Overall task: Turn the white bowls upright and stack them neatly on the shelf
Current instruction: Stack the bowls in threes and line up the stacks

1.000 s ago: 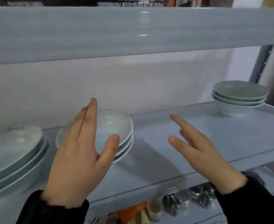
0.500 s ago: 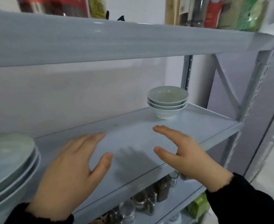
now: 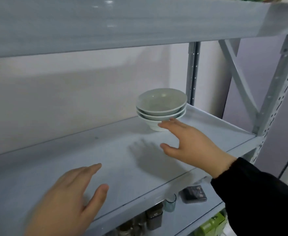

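The right hand (image 3: 190, 143) is stretched out flat with straight, slightly spread fingers and the thumb held apart below them; it holds nothing. Its fingertips (image 3: 163, 125) lie at the foot of the lowest bowl, though contact cannot be made out. A black sleeve (image 3: 258, 193) covers that arm to the wrist. The left hand (image 3: 68, 201), blurred, hangs low at the front edge of the shelf, fingers straight and thumb apart, also holding nothing.

The stack of three white ceramic bowls (image 3: 162, 106) stands upright, nested one in another, toward the back right of the pale grey metal shelf (image 3: 71, 150), near the wall and just beside the perforated rear post (image 3: 192, 72). The right hand's shadow falls on the shelf board between the two hands.

Another grey shelf board (image 3: 122, 23) runs overhead. On the level below sit dark lidded jars (image 3: 154, 217), a small clear glass (image 3: 170, 204), a flat dark packet (image 3: 193, 195) and a green box (image 3: 211, 225).
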`<action>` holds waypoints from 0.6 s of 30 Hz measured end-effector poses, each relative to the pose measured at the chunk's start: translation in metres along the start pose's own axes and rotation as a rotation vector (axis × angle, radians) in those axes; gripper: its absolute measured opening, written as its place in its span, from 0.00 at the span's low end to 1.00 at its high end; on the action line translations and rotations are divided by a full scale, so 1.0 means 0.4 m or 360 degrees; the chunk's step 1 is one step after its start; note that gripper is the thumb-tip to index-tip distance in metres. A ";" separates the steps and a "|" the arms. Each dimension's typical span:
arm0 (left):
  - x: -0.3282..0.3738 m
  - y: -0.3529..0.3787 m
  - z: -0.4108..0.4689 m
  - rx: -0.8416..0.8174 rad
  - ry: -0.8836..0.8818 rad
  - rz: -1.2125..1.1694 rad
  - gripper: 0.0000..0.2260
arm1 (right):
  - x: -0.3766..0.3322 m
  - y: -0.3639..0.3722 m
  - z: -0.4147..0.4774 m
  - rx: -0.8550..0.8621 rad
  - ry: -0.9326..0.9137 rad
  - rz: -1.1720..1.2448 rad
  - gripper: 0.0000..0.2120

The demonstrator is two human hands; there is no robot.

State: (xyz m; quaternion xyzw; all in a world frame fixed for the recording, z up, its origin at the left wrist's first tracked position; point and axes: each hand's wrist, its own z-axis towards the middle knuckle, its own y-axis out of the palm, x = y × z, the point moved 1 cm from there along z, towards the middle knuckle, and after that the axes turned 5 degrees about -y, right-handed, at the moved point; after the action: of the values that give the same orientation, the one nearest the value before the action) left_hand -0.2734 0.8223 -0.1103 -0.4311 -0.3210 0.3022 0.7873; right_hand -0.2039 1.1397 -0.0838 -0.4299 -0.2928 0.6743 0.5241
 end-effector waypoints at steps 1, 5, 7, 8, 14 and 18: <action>0.003 0.004 -0.005 0.0018 -0.0030 0.0017 0.30 | 0.021 -0.004 0.030 0.0042 -0.0038 -0.0042 0.30; 0.013 -0.001 -0.037 0.0118 -0.0186 0.0153 0.29 | 0.085 -0.020 0.181 0.0082 -0.0107 -0.0194 0.36; 0.012 -0.009 -0.051 0.0156 -0.0241 0.0157 0.30 | 0.111 -0.023 0.251 -0.0165 -0.0022 -0.0323 0.39; 0.009 -0.013 -0.057 0.0174 -0.0273 0.0142 0.29 | 0.122 -0.021 0.281 -0.0313 0.0024 -0.0412 0.39; 0.002 -0.043 -0.074 0.0116 -0.0312 0.0232 0.23 | 0.148 0.027 0.357 -0.0658 -0.0086 -0.0642 0.12; -0.014 -0.056 -0.080 0.0157 -0.0321 0.0215 0.27 | 0.147 0.043 0.356 -0.0677 -0.0198 -0.0745 0.08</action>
State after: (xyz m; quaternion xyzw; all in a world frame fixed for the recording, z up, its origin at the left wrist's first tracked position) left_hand -0.2480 0.7927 -0.1056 -0.3799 -0.3534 0.4118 0.7492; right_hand -0.3428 1.1993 -0.0488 -0.4087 -0.5497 0.4841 0.5445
